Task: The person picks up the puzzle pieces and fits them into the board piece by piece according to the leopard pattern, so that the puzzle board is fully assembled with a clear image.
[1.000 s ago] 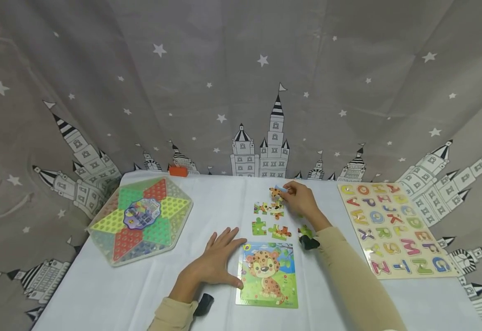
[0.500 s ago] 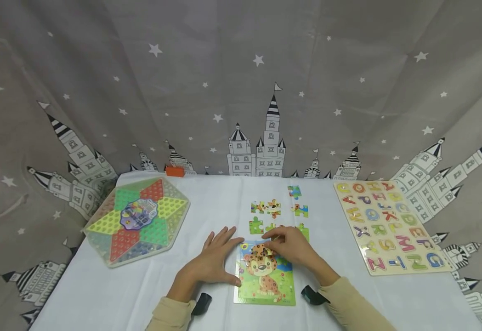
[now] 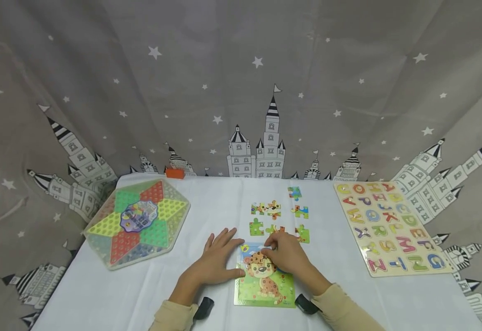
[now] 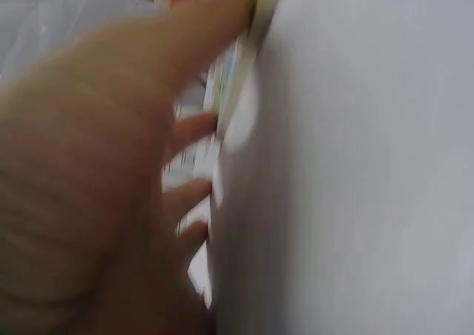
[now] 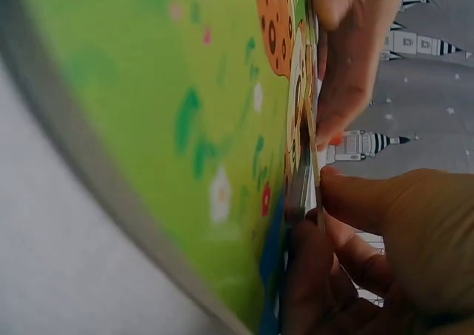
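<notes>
A leopard jigsaw board (image 3: 249, 294) lies flat on the white cloth, its picture showing a spotted cub on green grass. Over its upper part, my right hand (image 3: 289, 257) pinches a jigsaw piece (image 5: 319, 190) between thumb and fingers; the right wrist view shows the piece edge-on, tilted close over the cub's face. My left hand (image 3: 213, 267) rests at the board's left edge, fingers spread on the cloth and thumb on the rim. Just beyond the board lie several loose pieces, among them a green one (image 3: 256, 226), a joined pair (image 3: 271, 209) and a blue one (image 3: 295, 192).
On the left lies a hexagonal Chinese checkers set (image 3: 139, 220) with a clear cover. An alphabet puzzle board (image 3: 389, 230) is on the right. A small orange block (image 3: 175, 173) sits at the table's back edge, before a grey castle-print curtain (image 3: 241, 92).
My right hand has brought the jigsaw piece from the back of the table down to the board, then shifted it slightly lower. My left hand has stayed by the board's left edge.
</notes>
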`<state>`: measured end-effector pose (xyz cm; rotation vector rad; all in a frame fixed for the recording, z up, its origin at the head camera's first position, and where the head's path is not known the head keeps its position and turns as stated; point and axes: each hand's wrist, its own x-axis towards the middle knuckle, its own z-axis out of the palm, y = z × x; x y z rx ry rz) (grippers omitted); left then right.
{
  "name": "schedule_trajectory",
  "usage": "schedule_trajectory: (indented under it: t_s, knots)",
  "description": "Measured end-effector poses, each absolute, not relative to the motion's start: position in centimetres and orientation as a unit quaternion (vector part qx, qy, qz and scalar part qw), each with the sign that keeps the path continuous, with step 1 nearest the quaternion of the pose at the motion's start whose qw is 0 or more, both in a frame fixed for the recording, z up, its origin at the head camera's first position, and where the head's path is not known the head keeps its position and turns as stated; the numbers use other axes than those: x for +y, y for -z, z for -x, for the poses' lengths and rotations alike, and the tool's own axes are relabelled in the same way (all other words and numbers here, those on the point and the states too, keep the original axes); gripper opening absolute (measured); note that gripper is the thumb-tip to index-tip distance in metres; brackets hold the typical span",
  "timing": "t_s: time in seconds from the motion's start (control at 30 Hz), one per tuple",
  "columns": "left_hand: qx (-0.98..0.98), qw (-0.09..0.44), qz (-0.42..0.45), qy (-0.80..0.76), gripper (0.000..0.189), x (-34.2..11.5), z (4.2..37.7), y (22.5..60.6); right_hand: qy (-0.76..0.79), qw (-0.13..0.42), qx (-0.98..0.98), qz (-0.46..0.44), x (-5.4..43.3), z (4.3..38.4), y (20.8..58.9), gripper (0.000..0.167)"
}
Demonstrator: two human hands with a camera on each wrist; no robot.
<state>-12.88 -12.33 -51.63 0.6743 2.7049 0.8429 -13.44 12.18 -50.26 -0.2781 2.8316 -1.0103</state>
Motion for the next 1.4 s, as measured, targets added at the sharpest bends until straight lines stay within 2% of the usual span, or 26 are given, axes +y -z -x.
schedule_trajectory:
  t_s: [0.1,0.23,0.57,0.8,1.07,1.2,1.4]
  knots:
    - [0.927,0.088,-0.212,-0.296,0.066,-11.6,12.7,52.0,0.312,0.059,0.944,0.090,11.9,13.3,50.2,0.015]
    - [0.932,0.060,-0.193,-0.301,0.058,-11.0,12.6,52.2,0.295,0.070,0.949,0.084,11.6,13.3,49.9,0.020]
    - [0.940,0.044,-0.184,-0.285,0.055,-10.8,12.8,52.2,0.246,0.057,0.963,0.100,11.1,13.7,49.5,0.027]
    - [0.943,0.041,-0.195,-0.265,0.065,-10.7,12.7,52.0,0.247,0.040,0.959,0.132,11.5,14.1,50.0,0.030]
    - [0.942,0.048,-0.190,-0.272,0.063,-10.5,12.6,52.0,0.345,0.113,0.921,0.141,13.6,14.1,49.7,0.024]
    - [0.941,0.048,-0.190,-0.275,0.062,-10.4,12.6,52.2,0.383,0.113,0.910,0.111,15.4,15.5,49.2,0.021]
    - [0.939,0.052,-0.191,-0.280,0.062,-10.2,12.5,52.3,0.372,0.038,0.926,0.052,19.1,20.8,48.6,0.030]
